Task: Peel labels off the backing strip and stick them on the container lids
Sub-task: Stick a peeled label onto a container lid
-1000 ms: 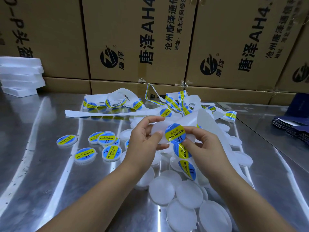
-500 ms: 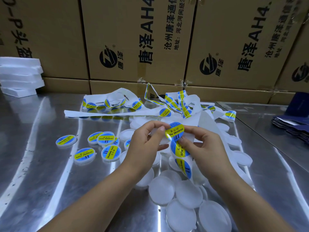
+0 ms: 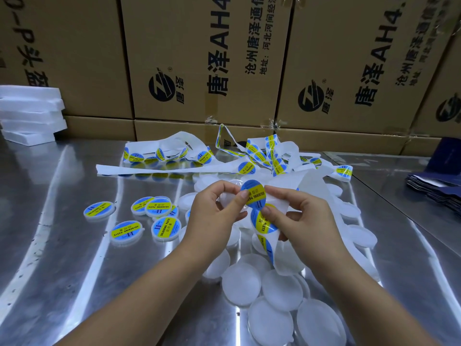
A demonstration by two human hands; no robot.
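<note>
the head view looks down on a shiny steel bench [image 3: 62,245] with both bare hands raised over a heap of lids. the left hand [image 3: 212,216] holds a clear round plastic lid [image 3: 230,196] up off the bench, its thumb lying across the edge of a round blue label with a yellow band [image 3: 254,194] that sits over the lid's face. whether the label is fully stuck down or only laid on, i cannot tell. the right hand [image 3: 296,216] pinches the white paper backing strip [image 3: 264,228] just below that label; the strip hangs down from this grip with more blue-and-yellow labels on it, and a bare stretch of it rises behind the hand.

as to progress, it looks like an early stage. about six labelled lids [image 3: 164,227] lie in a loose group to the left of the hands. many more plain translucent lids [image 3: 282,288] lie piled under and in front of the hands and off to the right, with no labels yet. a tangle of spare label strips [image 3: 249,158] lies further back, much of it loaded with labels, so supply is not short. behind stand brown cardboard boxes [image 3: 204,58], with white foam slabs [image 3: 30,111] stacked at the far left.

the step in hand seems to be pressing this one label onto its lid; most of the heap is left to do.
</note>
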